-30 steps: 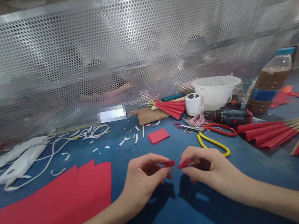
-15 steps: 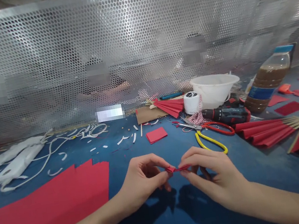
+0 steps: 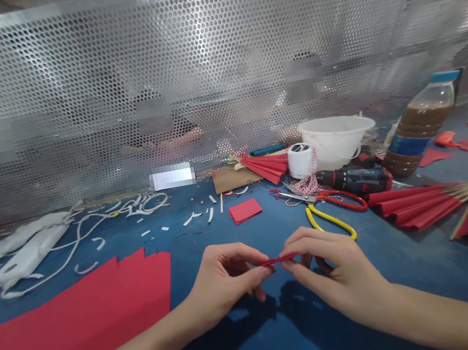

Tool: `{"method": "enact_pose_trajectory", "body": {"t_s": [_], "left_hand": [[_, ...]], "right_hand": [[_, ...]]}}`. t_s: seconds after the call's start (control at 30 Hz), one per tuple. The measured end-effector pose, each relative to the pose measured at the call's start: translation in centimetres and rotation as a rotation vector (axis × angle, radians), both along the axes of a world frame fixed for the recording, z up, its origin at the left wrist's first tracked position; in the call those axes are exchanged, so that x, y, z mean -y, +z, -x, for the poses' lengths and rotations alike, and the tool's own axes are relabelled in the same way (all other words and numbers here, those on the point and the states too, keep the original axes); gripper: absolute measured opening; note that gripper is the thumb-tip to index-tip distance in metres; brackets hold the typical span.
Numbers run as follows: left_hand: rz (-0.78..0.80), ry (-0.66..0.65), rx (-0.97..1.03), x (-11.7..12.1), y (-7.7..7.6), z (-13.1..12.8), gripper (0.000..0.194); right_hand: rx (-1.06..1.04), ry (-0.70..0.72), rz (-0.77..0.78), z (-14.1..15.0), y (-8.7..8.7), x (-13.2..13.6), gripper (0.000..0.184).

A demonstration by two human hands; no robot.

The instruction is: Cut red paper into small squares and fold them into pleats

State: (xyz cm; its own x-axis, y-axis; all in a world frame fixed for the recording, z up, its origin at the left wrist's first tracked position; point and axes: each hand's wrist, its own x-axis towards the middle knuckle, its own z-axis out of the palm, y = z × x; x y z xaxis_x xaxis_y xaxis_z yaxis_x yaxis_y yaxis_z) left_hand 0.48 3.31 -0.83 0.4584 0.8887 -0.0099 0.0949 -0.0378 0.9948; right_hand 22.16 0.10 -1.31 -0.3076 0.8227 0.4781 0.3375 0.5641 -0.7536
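A thin, folded piece of red paper (image 3: 277, 260) is held above the blue table, edge-on to me. My left hand (image 3: 231, 275) pinches its left end between thumb and fingers. The other end sits between the thumb and fingertips of my right hand (image 3: 331, 263). Both hands cover most of the paper; only a narrow red line shows across the small gap. Just beyond the hands lies a small stack of red paper rectangles (image 3: 245, 211). Large red sheets (image 3: 76, 335) are under and beside my left forearm.
Scissors (image 3: 336, 214) with red and yellow handles lie beyond my right hand, near a power drill (image 3: 355, 179), white tub (image 3: 337, 142) and brown-filled bottle (image 3: 419, 130). Pleated red fans (image 3: 420, 205) lie at right. A white power strip (image 3: 30, 253) sits left; perforated metal panel (image 3: 203, 53) stands behind.
The paper's two ends, earlier angled differently, now line up nearly straight. My hands are slightly closer together than a second ago. A red rectangle visible at right half a second ago is gone.
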Motion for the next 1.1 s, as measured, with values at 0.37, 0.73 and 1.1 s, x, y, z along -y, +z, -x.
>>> {"method": "enact_pose_trajectory", "body": {"t_s": [0.37, 0.73, 1.1], "left_hand": [[0.040, 0.080, -0.010, -0.1, -0.1, -0.2, 0.021], [-0.021, 0.027, 0.008, 1.1, 0.0, -1.0, 0.023], [-0.081, 0.201, -0.077, 1.0, -0.7, -0.8, 0.027]], "right_hand": [[0.033, 0.067, 0.261, 0.2, -0.1, -0.7, 0.017], [0.026, 0.149, 0.301, 0.1, 0.4, -0.6, 0.011], [-0.085, 0.156, 0.533, -0.3, 0.1, -1.3, 0.038]]}}
